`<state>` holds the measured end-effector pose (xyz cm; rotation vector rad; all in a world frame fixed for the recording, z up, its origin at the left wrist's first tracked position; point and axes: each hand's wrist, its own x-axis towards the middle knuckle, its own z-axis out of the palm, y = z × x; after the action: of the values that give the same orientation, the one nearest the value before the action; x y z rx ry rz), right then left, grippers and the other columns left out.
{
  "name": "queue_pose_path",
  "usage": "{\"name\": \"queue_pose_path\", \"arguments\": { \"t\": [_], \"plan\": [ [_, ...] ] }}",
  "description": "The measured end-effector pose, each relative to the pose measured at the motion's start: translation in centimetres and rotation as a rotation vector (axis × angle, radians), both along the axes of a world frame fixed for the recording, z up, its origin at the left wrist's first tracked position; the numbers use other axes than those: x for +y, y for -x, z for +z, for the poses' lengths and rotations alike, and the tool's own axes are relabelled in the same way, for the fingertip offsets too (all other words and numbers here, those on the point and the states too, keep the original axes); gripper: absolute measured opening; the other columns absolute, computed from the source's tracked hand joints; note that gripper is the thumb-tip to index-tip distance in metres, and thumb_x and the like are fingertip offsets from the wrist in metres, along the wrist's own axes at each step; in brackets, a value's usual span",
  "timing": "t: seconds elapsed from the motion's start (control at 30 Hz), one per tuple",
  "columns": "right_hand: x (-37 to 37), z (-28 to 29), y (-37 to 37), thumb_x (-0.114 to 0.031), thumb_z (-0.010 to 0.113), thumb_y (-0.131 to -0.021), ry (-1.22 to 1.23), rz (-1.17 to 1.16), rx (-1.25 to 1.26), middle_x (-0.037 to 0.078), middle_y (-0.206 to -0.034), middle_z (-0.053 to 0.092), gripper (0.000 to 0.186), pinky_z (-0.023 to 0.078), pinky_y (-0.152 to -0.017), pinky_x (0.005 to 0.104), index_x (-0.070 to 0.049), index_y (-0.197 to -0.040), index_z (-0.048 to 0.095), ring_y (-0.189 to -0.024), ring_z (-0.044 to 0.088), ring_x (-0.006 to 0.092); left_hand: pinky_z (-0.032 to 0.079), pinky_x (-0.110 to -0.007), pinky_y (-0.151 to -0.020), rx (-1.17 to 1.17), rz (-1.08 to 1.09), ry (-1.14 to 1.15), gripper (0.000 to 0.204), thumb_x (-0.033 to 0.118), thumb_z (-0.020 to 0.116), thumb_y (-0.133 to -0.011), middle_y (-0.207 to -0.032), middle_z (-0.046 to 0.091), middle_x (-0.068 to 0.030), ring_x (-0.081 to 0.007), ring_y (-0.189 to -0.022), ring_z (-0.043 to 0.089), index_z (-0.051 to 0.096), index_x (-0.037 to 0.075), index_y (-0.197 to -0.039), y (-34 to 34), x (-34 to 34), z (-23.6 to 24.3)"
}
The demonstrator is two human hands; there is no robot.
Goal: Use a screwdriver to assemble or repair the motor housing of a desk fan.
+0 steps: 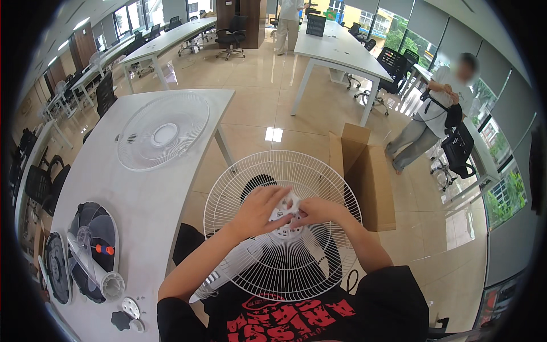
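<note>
Directly in front of the torso, a round white wire fan guard (285, 265), dished side facing up. At its centre, a white plastic hub (283, 229), partly covered by the hands. Left hand (259, 211) arched over the hub from the left, thumb and fingers apart around its top; right hand (319, 212) coming in from the right, fingers bent narrowly at the same spot. Cannot tell whether either is gripping the hub or only touching it. Behind the wires, a pale fan body (242, 262) slanting toward the lower left.

To the left, on a white tabletop (154, 228): a second wire guard (165, 135) lying flat at the far end; nearer, two dark oval base pieces (57, 268), a white tube (91, 265) across one, an orange piece (104, 249) beside the tube; close to the near edge, a perforated white disc (131, 308), a dark lobed knob (120, 320) and a white cap (137, 326).

Right of the guard, on the shiny tiled floor (259, 108), an open cardboard box (376, 194). Beyond the box, a standing person (427, 114) in light clothing.
</note>
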<state>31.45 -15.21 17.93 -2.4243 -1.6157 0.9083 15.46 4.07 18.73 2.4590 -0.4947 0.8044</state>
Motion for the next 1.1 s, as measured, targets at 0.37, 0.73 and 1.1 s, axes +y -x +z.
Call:
{"name": "queue_pose_path", "arguments": {
  "t": [0.37, 0.73, 1.1],
  "plan": [
    [0.8, -0.8, 1.2, -0.028, 0.063, -0.103, -0.311, 0.164, 0.249, 0.018, -0.111, 0.075, 0.031, 0.054, -0.089, 0.0418, -0.009, -0.126, 0.071, -0.099, 0.071, 0.0368, 0.052, -0.042, -0.089, -0.022, 0.435, 0.279, 0.056, 0.032, 0.086, -0.081, -0.112, 0.068, -0.0139, -0.0333, -0.102, 0.066, 0.064, 0.007, -0.126, 5.1, 5.3, 1.5],
    [1.3, 0.9, 1.4, -0.019, 0.071, -0.098, -0.232, 0.076, 0.342, 0.021, -0.101, 0.075, 0.038, 0.053, -0.081, 0.0367, -0.008, -0.134, 0.068, -0.086, 0.071, 0.0292, 0.054, -0.04, -0.09, 0.056, 1.085, 0.27, 0.057, 0.038, 0.08, -0.089, -0.111, 0.067, -0.0132, -0.0299, -0.101, 0.068, 0.064, 0.006, -0.133, 21.6, 15.5, -3.5],
    [4.6, 2.2, 0.6, -0.019, 0.081, -0.088, -0.121, 0.208, 0.244, 0.001, -0.064, 0.045, 0.049, 0.041, -0.059, 0.0319, -0.005, -0.133, 0.068, -0.059, 0.043, 0.0119, 0.054, -0.041, -0.082, 0.038, 1.644, -0.029, 0.039, 0.029, 0.078, -0.089, -0.106, 0.07, -0.013, -0.0292, -0.092, 0.067, 0.067, 0.002, -0.115, 35.1, 14.3, -0.5]
  ]
}}
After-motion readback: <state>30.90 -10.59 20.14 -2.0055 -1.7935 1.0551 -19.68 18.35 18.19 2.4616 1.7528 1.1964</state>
